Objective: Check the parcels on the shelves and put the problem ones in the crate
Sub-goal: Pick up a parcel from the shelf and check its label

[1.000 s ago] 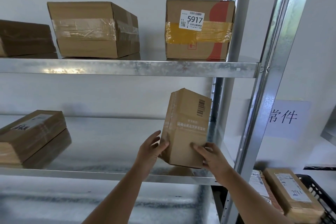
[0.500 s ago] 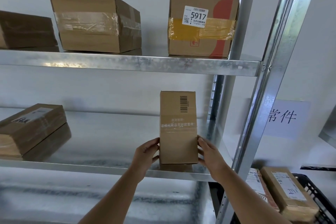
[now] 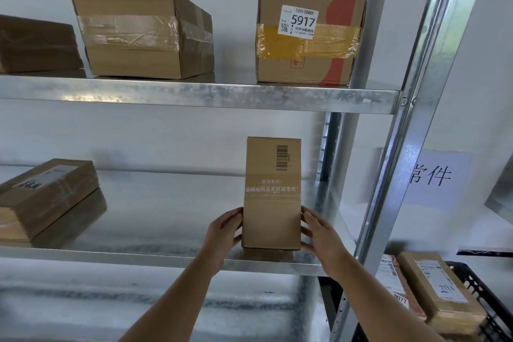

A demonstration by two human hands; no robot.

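1. A tall, narrow brown cardboard parcel [image 3: 272, 194] stands upright on the middle galvanised steel shelf [image 3: 155, 255], near its front edge and close to the right upright post [image 3: 399, 164]. On its front there is a black barcode at the top right and a band of clear tape with pale printed text across the middle.
2. The left hand [image 3: 223, 233] grasps the lower left edge of this parcel – the thumb lies on the front edge, the fingers curl round the side.
3. The right hand [image 3: 319, 233] grasps the lower right edge in the same way, so the parcel is held between both hands.
4. On the upper steel shelf [image 3: 194, 94] stand a wide brown carton with clear tape [image 3: 141, 33], a brown carton with yellow tape and a white label reading 5917 [image 3: 308, 36], and, at the far left, a darker brown box [image 3: 36, 44], partly cut off.
5. At the left of the middle shelf lies a flat brown parcel with a white label [image 3: 47, 197].
6. At the lower right, beyond the post, a black plastic crate [image 3: 483, 297] holds two brown labelled parcels [image 3: 438, 294] – they lean side by side.
7. A white paper sign with black characters [image 3: 433, 178] hangs on the wall at the right.
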